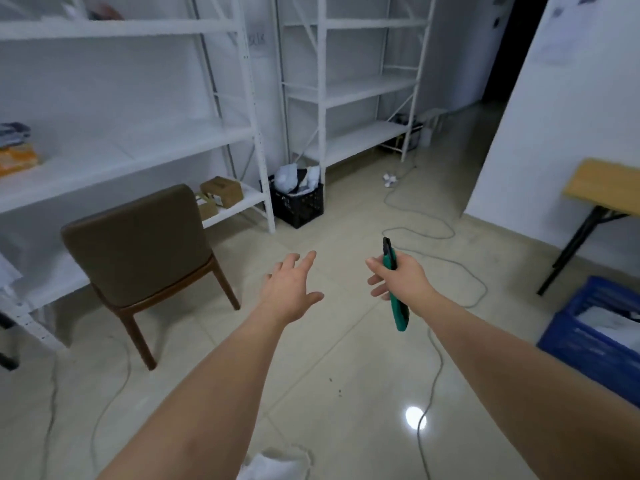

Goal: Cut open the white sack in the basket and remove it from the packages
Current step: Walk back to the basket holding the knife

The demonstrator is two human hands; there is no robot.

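Note:
A blue plastic basket [575, 337] stands on the floor at the right edge, with something white [609, 323] inside it, partly cut off by the frame. My right hand [403, 280] is shut on a green utility knife [398, 306] with a black tip pointing up, held over the floor left of the basket. My left hand [291, 289] is stretched forward, open, fingers spread, holding nothing. A bit of white material [273, 467] lies at the bottom edge between my arms.
A brown chair [145, 247] stands to the left before white shelving [138, 147]. A black crate [299, 202] with white bags sits by the shelf post. Grey cables [433, 233] snake across the tiled floor. A wooden table [602, 188] is at the right.

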